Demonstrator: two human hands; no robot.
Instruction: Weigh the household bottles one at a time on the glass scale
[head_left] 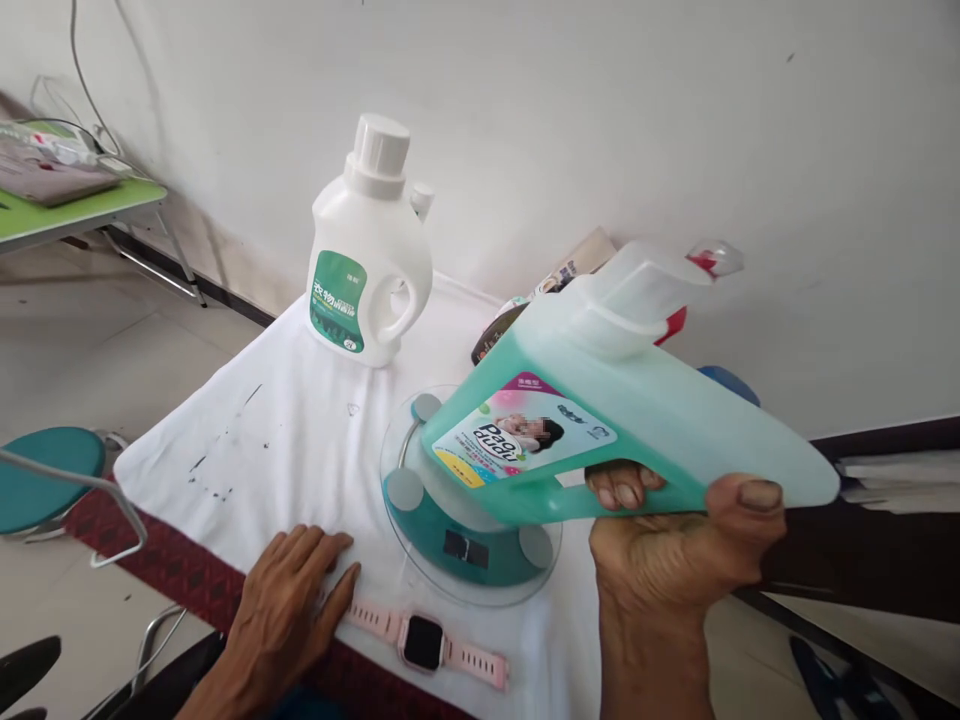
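My right hand (660, 545) grips the handle of a large laundry detergent bottle (600, 420) holding green liquid. The bottle is steeply tilted, with its whitish cap toward the upper right and its base over a round glass scale (435, 545); I cannot tell whether they touch. My left hand (289, 590) rests on the white cloth (232, 430), fingers stretched out, thumb beside the strap of a pink smartwatch (423, 641). The watch lies flat in front of the scale. Behind the scale stands an upright white detergent bottle (371, 240) with a green label.
Other packages (574, 262), partly hidden by the tilted bottle, stand against the wall (525, 120). On the left are a teal stool (49, 480) and a green folding table (90, 205) with things on it. A dark red patterned cloth (165, 560) shows along the table's front edge.
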